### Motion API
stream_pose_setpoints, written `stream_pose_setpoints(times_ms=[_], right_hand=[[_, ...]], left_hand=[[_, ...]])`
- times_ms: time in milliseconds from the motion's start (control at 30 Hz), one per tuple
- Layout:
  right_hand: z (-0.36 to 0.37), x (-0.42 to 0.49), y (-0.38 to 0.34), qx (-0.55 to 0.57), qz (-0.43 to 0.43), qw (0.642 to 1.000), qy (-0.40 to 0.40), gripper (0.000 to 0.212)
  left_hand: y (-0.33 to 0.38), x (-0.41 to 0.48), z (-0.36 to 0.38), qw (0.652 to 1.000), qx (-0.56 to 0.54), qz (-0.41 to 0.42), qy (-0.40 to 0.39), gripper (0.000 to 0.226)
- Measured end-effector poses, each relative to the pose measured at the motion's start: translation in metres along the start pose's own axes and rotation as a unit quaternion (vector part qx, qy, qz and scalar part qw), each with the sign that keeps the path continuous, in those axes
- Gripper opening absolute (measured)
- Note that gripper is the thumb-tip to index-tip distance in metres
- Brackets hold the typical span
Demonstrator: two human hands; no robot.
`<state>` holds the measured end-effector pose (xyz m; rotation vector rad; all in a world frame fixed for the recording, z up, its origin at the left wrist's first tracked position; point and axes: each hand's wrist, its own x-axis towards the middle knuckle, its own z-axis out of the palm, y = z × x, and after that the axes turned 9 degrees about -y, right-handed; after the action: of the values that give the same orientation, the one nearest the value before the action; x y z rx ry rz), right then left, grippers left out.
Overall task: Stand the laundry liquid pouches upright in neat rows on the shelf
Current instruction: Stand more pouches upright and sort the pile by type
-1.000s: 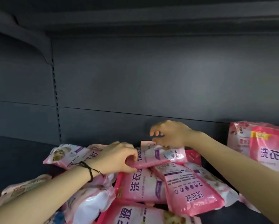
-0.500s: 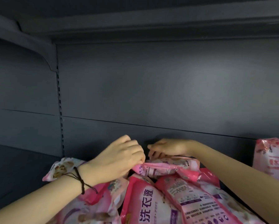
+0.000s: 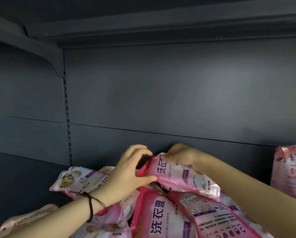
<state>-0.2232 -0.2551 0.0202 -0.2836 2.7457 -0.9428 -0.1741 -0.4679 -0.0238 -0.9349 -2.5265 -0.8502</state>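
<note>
The dark shelf point(image 3: 23, 177) is mostly bare and the job looks barely begun: a heap of pink pouches point(image 3: 85, 179) lies flat, and only one pouch at the right edge point(image 3: 289, 170) seems upright. The held pouch point(image 3: 179, 177) tilts above the heap, near the back wall point(image 3: 161, 100). The left hand point(image 3: 128, 172) pinches its end, and the right hand point(image 3: 181, 155) curls round its top corner. Big print on the front pouch point(image 3: 157, 215) reads 洗衣液.

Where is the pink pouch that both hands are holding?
In the head view, the shiny pink plastic pouch is at centre, just above the pile of pink pouches, gripped between the left hand and right hand.
</note>
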Motion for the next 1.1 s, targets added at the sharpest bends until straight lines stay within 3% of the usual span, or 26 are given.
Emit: stream_pose_setpoints(times_ms=[33,67,100,167,200,267,367,433,500,567,600,700,833,1000,1100], right_hand=[[-0.004,-0.005,0.002,0.043,-0.008,0.999,0.031,0.03],[-0.007,-0.009,0.003,0.075,-0.014,0.995,0.059,0.029],[-0.01,-0.012,0.003,0.099,-0.022,0.991,0.088,0.03],[-0.012,-0.019,0.003,0.132,-0.043,0.978,0.157,0.033],[-0.012,-0.022,0.003,0.139,-0.055,0.97,0.193,0.035],[-0.009,-0.031,0.003,0.131,-0.078,0.954,0.259,0.038],[-0.006,-0.046,0.006,0.134,-0.112,0.936,0.304,0.045],[-0.011,-0.06,0.011,0.145,-0.13,0.942,0.272,0.044],[-0.021,-0.076,0.017,0.206,-0.154,0.95,0.176,0.034],[-0.03,-0.092,0.021,0.311,-0.179,0.929,0.089,0.032],[-0.034,-0.099,0.022,0.354,-0.197,0.911,0.081,0.031],[-0.043,-0.118,0.024,0.414,-0.244,0.865,0.144,0.02],[-0.047,-0.148,0.028,0.466,-0.265,0.82,0.201,0.017],[-0.047,-0.19,0.035,0.51,-0.246,0.791,0.233,0.018],[-0.057,-0.225,0.043,0.496,-0.264,0.791,0.242,0.013]], left_hand=[[0.003,0.002,0.003,0.991,-0.117,-0.063,0.016,0.069],[0.009,0.006,0.005,0.96,-0.249,-0.128,0.021,0.082],[0.014,0.011,0.007,0.907,-0.38,-0.18,0.016,0.086],[0.025,0.022,0.011,0.797,-0.557,-0.232,-0.013,0.066],[0.03,0.028,0.015,0.775,-0.588,-0.231,-0.018,0.048],[0.041,0.035,0.025,0.776,-0.598,-0.199,0.006,0.022],[0.051,0.041,0.035,0.778,-0.601,-0.174,0.061,0.009],[0.055,0.044,0.034,0.776,-0.605,-0.16,0.084,0.004],[0.06,0.05,0.031,0.788,-0.595,-0.128,0.09,0.006],[0.073,0.058,0.026,0.8,-0.587,-0.088,0.086,0.009],[0.08,0.063,0.023,0.803,-0.585,-0.07,0.084,0.011],[0.108,0.075,0.018,0.809,-0.582,-0.021,0.08,0.026],[0.145,0.084,0.017,0.822,-0.563,0.015,0.086,0.01],[0.191,0.082,0.022,0.815,-0.573,0.012,0.088,0.015],[0.221,0.072,0.028,0.803,-0.592,0.028,0.067,0.015]])
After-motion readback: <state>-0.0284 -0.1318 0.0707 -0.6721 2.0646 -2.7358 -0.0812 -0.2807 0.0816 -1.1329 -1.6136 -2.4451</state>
